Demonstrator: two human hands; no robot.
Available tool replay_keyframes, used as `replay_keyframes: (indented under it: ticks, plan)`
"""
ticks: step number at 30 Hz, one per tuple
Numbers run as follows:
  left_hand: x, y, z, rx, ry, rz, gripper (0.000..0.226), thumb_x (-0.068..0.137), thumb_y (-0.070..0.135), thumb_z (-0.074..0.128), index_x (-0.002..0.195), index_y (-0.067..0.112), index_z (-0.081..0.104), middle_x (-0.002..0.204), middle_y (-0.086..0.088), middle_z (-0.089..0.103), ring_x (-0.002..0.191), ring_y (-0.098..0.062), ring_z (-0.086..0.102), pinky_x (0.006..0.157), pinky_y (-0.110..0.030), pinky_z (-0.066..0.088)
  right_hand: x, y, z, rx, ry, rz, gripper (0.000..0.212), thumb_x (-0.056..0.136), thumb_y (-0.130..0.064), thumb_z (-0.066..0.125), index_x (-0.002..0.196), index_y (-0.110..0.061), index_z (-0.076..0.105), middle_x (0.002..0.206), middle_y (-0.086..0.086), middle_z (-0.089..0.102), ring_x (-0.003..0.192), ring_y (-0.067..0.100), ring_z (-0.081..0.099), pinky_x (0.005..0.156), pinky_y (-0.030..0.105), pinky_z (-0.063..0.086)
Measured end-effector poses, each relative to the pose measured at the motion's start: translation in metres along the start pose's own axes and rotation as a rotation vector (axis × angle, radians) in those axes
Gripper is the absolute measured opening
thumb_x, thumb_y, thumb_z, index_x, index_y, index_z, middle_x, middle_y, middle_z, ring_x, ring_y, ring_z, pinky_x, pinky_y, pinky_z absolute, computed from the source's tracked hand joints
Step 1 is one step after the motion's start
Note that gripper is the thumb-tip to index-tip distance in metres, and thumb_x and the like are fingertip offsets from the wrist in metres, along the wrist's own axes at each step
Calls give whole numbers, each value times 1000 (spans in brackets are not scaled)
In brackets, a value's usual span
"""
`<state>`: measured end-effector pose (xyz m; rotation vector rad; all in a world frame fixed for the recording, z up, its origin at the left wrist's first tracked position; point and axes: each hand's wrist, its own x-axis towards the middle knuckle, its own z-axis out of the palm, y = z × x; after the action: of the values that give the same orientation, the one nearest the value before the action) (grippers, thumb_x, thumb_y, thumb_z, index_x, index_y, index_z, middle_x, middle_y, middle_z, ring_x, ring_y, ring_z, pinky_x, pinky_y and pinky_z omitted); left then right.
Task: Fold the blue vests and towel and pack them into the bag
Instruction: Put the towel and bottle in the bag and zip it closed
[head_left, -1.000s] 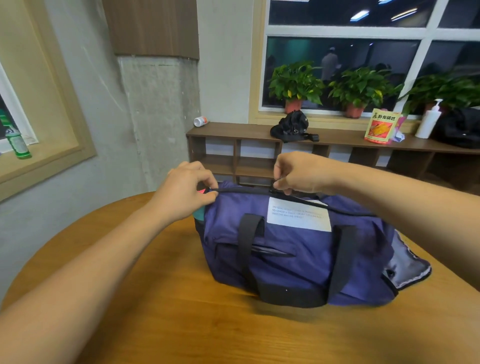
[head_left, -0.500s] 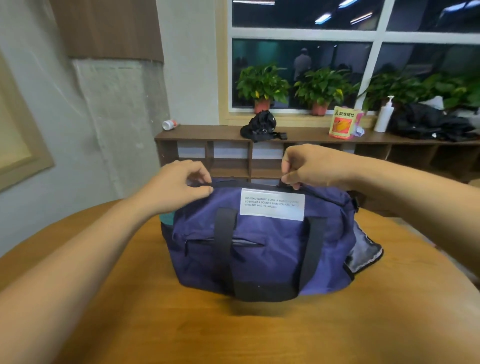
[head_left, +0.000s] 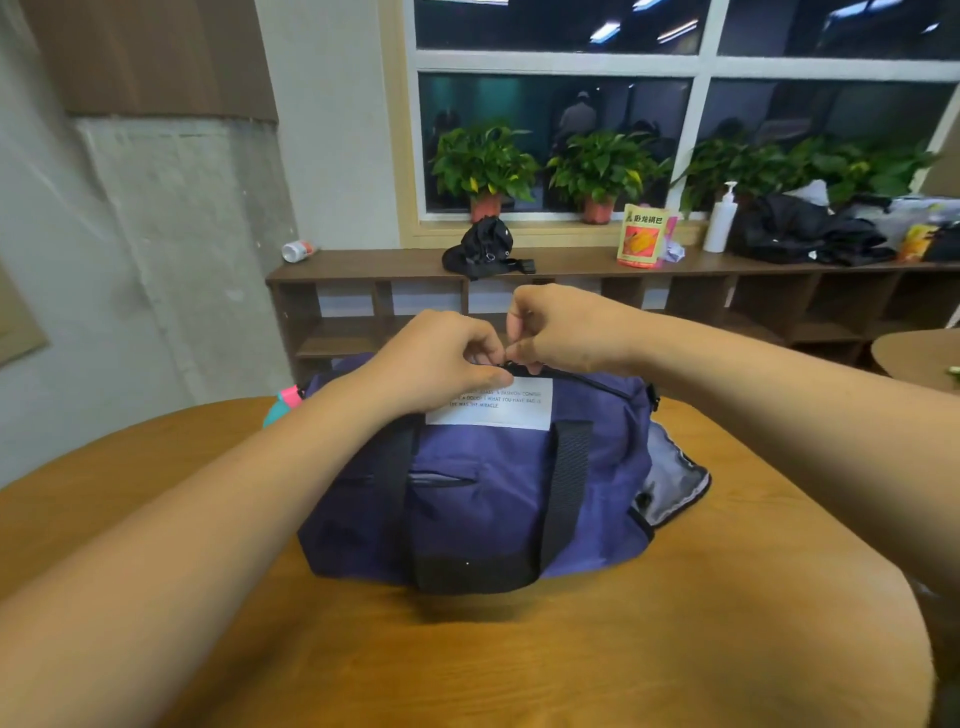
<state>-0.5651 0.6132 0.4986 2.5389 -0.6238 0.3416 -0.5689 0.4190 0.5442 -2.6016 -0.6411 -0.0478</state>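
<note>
counter (head_left: 519, 665): round, wooden.
bag (head_left: 483, 499): dark blue with black straps, lying mid-counter, white label facing the camera; a grey-lined flap at its right end lies open.
left hand (head_left: 436, 364): fingers curled, thumb and forefinger pinching the bag's top edge.
right hand (head_left: 561, 332): curled, fingertips pinching the same edge, right beside the left hand.
shelf (head_left: 363, 266): along the wall behind, bearing a black pouch (head_left: 485, 249), orange packet (head_left: 643, 236) and pump bottle (head_left: 721, 223).
potted plants (head_left: 485, 166): on the window sill.
</note>
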Motion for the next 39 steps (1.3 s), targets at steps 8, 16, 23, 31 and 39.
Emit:
replay_keyframes:
  ticks: [8,16,23,31,39]
  plan:
    - [-4,-12,-2,116,51,44,13,86,41,85,87,35,74,87,15,72,86,-4,67,82,-40,57,-8,22,-11,8,11,29,11,96,-14,72,101,-13,62,75,1,76,66,8,62,67,30,49]
    - [-10,-45,-35,152,150,89,10,87,32,85,90,27,77,86,11,71,88,-12,65,86,-42,53,-26,80,-52,128,125,204,14,95,-8,74,101,-9,63,91,11,77,82,23,76,81,42,65]
    - [-8,-50,-47,213,134,95,14,89,32,83,89,36,70,88,10,72,92,-18,57,85,-41,48,-37,81,-55,300,100,213,13,97,-2,73,100,-8,62,88,12,74,65,8,71,58,17,55]
    - [-8,-56,-41,274,241,35,15,88,35,83,87,39,68,92,9,61,93,-24,58,91,-54,50,-49,78,-28,224,131,146,6,100,-16,69,101,-13,65,81,5,76,70,14,66,72,36,54]
    - [-47,-48,-17,154,238,22,20,84,26,86,101,27,75,94,6,62,88,-14,60,87,-38,50,-77,65,28,-189,405,-63,23,96,-32,69,111,-20,55,104,0,54,95,25,58,83,43,50]
